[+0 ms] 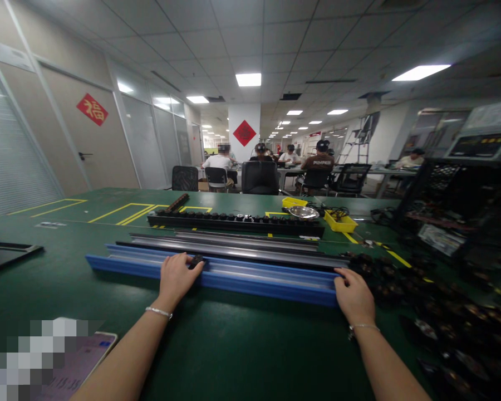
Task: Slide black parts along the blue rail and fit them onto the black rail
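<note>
A long blue channel lies across the green table in front of me. My left hand is closed over its near wall, left of the middle. Between the thumb and fingers is a small black part, sitting in the channel; its exact kind is not clear. My right hand grips the channel's right end, with the fingertips over the rim. Just behind lie metal-lined black rails, parallel to the blue one. Farther back, a black rail carries a row of several small black parts.
Many loose dark parts are heaped at the right. Beyond them stand a black rack, a yellow bin and a metal bowl. A phone lies at lower left, a dark tray above it. Several people sit at far tables.
</note>
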A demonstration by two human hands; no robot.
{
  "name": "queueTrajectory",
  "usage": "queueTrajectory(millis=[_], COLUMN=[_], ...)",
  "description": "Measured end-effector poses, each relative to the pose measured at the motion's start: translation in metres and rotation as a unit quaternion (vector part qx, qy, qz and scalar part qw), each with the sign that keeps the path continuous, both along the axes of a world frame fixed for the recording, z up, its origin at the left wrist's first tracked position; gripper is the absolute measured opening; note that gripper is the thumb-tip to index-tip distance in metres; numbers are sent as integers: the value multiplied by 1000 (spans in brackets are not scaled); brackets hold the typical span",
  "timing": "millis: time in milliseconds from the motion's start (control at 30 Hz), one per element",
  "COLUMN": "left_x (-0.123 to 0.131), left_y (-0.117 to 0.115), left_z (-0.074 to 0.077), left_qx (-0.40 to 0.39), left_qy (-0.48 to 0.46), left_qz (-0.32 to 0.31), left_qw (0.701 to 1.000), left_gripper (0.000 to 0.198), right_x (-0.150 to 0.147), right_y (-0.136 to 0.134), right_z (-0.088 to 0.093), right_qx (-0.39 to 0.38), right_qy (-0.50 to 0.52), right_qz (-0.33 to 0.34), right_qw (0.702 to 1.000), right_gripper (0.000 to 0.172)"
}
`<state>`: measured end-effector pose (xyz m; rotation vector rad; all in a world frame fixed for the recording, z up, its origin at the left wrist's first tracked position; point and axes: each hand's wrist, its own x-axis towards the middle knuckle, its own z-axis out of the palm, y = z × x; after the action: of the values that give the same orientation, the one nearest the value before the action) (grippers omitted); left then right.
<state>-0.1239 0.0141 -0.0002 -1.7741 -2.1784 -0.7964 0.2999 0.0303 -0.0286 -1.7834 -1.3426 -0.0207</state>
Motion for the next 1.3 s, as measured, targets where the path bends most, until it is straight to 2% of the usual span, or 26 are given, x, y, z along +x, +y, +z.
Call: queueTrajectory(millis=[400,700,1000,1300], left_x=[3,6,7,1], left_y=[0,-1,-2,0], left_z=[-3,-2,-2,-4], left_qx=[17,8,25,35], left_qy=[-9,0,-3,-13], left_qz=[-22,-48,-88,-107], left_qw=[1000,999,996,994], left_gripper=[28,28,26,26], right_x=[1,0,1,1], right_y=[-1,-1,0,-1], right_z=[-1,1,-1,1], right_qx=[11,-12,12,-14], right_qy=[2,-1,2,4], right_qz=[4,0,5,3], right_qw=[1000,1000,1000,1000], right_gripper=[37,39,38,39])
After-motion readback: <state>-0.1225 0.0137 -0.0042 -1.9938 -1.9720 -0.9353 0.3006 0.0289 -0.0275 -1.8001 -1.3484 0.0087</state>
